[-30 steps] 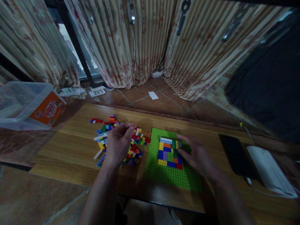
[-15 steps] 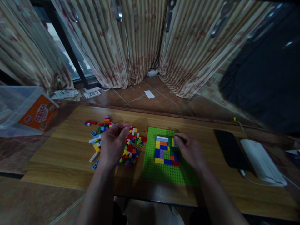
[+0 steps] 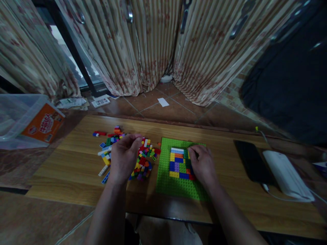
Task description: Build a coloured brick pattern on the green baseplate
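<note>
A green studded baseplate [image 3: 165,185] lies on the table, and a patchwork of coloured building bricks [image 3: 176,166] is fixed to it. My right hand [image 3: 203,163] is over the patchwork's right side, its curled fingertips at the top right corner; whatever is between them is hidden. To the left, my left hand [image 3: 124,158] hovers over a heap of loose building bricks [image 3: 144,163] with thumb and forefinger pinched together. Anything in that pinch is too small to make out. Several longer bricks [image 3: 104,170] lie left of the left wrist.
At the right of the wooden table [image 3: 63,170] lie a black phone [image 3: 251,163] and a white device [image 3: 287,175] with a cable. A clear plastic box [image 3: 22,115] with an orange label stands at the left. Curtains [image 3: 153,51] hang beyond the table.
My right hand has moved slightly left and inward over the patchwork, covering more of its right edge. The left hand keeps its pinch in nearly the same place.
</note>
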A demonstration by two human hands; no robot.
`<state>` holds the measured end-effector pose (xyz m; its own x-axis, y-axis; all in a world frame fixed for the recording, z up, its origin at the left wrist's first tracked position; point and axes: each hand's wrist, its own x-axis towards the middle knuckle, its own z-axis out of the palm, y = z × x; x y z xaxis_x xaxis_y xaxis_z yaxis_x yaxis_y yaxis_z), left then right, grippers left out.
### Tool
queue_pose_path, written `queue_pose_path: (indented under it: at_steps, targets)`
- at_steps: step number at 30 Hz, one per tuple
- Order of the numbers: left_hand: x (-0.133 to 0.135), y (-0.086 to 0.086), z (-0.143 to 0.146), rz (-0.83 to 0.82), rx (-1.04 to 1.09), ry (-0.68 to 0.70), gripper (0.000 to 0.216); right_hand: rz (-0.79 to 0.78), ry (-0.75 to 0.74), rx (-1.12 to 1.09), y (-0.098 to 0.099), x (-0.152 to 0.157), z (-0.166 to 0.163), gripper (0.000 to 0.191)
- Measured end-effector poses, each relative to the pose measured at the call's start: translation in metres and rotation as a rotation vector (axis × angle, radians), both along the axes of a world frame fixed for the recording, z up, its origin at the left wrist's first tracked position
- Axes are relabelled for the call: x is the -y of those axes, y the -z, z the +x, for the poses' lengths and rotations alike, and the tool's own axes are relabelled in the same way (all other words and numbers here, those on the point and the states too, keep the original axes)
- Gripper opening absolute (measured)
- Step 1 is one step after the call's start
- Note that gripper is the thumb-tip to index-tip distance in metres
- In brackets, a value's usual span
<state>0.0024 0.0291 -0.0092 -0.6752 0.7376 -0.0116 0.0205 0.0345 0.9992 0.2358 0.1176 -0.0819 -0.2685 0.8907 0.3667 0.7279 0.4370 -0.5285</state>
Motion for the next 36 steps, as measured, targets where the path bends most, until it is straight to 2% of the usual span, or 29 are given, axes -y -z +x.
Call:
queue_pose_path:
  at_steps: [8, 11, 15, 19, 22, 29, 36]
  targets:
    - [-0.002, 0.008, 0.0, 0.017, -0.011, 0.023, 0.014, 0.041, 0.052, 0.13, 0.006, 0.004, -0.005, 0.03]
    - [-0.003, 0.015, 0.002, -0.026, -0.096, 0.065, 0.016, 0.046, 0.056, 0.157, 0.006, 0.004, -0.006, 0.031]
    - [-0.002, 0.021, 0.011, -0.145, -0.46, 0.201, 0.02, 0.047, 0.049, 0.143, 0.008, 0.005, -0.005, 0.032]
    - [-0.002, 0.024, 0.023, -0.178, -0.89, 0.367, 0.029, 0.019, 0.029, 0.055, 0.006, 0.004, -0.004, 0.035]
    - [-0.004, 0.028, 0.028, -0.216, -1.042, 0.412, 0.03, -0.022, 0.0, -0.061, -0.002, 0.001, -0.001, 0.037]
    - [-0.01, 0.032, 0.033, -0.294, -1.148, 0.417, 0.022, -0.05, 0.11, -0.313, -0.032, 0.002, 0.017, 0.038]
    - [-0.012, 0.035, 0.032, -0.26, -1.153, 0.389, 0.02, -0.053, 0.11, -0.34, -0.038, 0.007, 0.025, 0.034]
